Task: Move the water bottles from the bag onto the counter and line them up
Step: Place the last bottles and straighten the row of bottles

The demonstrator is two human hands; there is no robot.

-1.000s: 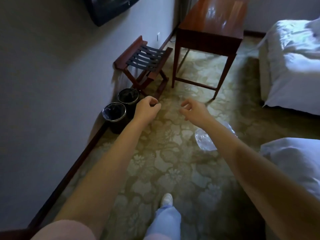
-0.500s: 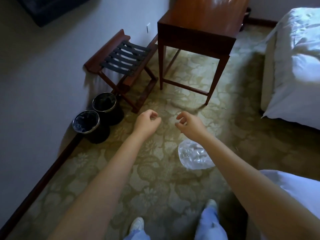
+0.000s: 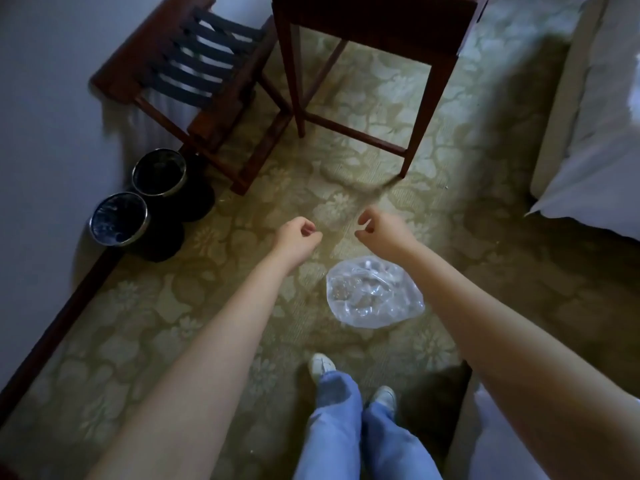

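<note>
Presently, both arms are held out over the carpet; left grip (image 3: 299,237) and right grip (image 3: 379,230) are loosely curled, fingers closed on nothing, neither touching anything. Clear plastic bag (image 3: 375,294) is lying on the floor beneath the right forearm, just ahead of the shoes (image 3: 320,365); contents are seen only as crumpled clear shapes, so bottles cannot be told apart or counted; none judged moved yet. Posture is judged prep for reaching down: grips kept apart, one to each side above the bag, suited to a two-handed lift or to opening its mouth. Wooden table (image 3: 374,26) stands beyond; its tabletop is out of frame. Clearance: open carpet betw. bag and table legs; luggage rack (image 3: 194,71) and two bins (image 3: 159,172) are kept left, along the wall; bed (image 3: 588,150) edge hems the right side; bending room judged adequate.
</note>
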